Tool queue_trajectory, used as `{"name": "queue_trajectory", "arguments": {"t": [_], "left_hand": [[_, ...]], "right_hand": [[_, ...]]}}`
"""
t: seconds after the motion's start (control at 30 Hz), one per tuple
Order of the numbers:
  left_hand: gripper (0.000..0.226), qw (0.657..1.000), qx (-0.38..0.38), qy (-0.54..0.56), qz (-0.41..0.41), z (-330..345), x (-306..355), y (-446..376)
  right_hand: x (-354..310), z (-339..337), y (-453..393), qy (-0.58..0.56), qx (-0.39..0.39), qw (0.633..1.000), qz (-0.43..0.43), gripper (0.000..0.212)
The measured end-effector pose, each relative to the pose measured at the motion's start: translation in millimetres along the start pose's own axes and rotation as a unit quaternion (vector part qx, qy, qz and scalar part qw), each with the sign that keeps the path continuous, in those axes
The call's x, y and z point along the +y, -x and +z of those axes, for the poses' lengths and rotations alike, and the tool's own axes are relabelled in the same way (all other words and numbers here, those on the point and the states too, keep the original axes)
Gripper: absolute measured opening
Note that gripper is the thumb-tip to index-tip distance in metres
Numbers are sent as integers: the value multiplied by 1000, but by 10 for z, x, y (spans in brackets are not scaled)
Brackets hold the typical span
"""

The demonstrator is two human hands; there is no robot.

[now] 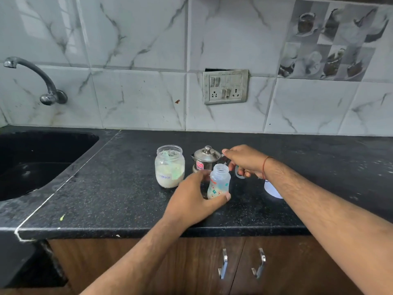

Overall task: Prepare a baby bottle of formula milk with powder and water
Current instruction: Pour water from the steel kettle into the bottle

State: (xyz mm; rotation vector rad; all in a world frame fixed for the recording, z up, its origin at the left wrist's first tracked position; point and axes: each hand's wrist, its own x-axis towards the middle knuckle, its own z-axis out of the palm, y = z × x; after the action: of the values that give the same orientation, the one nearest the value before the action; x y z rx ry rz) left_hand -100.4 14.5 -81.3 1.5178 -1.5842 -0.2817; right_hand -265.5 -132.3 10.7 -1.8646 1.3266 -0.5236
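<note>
A clear baby bottle [220, 179] with coloured prints stands upright and uncapped on the black counter [127, 199], something pale in its lower part. My left hand [194, 199] grips it from the left, thumb across its base. My right hand [244, 160] hovers just behind and right of the bottle, fingers curled round a small translucent plastic piece [239, 174]. An open glass jar of formula powder [169, 169] stands left of the bottle. A small steel kettle [205, 159] with its lid on sits behind the bottle, next to my right fingertips.
A white object [273, 190] sits on the counter, half hidden under my right forearm. A black sink [38, 158] with a wall tap [42, 81] lies at the left. The counter's front edge runs above wooden cabinet doors [223, 265].
</note>
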Motion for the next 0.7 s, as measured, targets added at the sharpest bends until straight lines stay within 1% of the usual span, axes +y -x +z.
{"name": "queue_trajectory", "arguments": {"t": [0.07, 0.13, 0.27, 0.4, 0.47, 0.57, 0.7], "left_hand": [[78, 999, -31, -39, -11, 57, -17, -27], [72, 995, -50, -85, -6, 76, -54, -60], [70, 992, -72, -101, -4, 43, -130, -121], [71, 991, -70, -110, 8, 32, -162, -87], [74, 992, -69, -103, 8, 40, -156, -74], [74, 993, -71, -95, 4, 38, -135, -57], [71, 994, -79, -72, -9, 18, -136, -43]], "right_hand": [[-45, 49, -30, 16, -13, 1000, 15, 34], [-65, 69, -60, 13, -17, 999, 28, 31], [-20, 62, -110, -20, -25, 999, 38, 30], [40, 95, -119, -44, -27, 999, 15, 27], [60, 125, -112, -47, -9, 999, -6, 29], [62, 135, -96, -52, 24, 998, -33, 31], [-22, 20, -47, -101, 61, 991, -64, 29]]}}
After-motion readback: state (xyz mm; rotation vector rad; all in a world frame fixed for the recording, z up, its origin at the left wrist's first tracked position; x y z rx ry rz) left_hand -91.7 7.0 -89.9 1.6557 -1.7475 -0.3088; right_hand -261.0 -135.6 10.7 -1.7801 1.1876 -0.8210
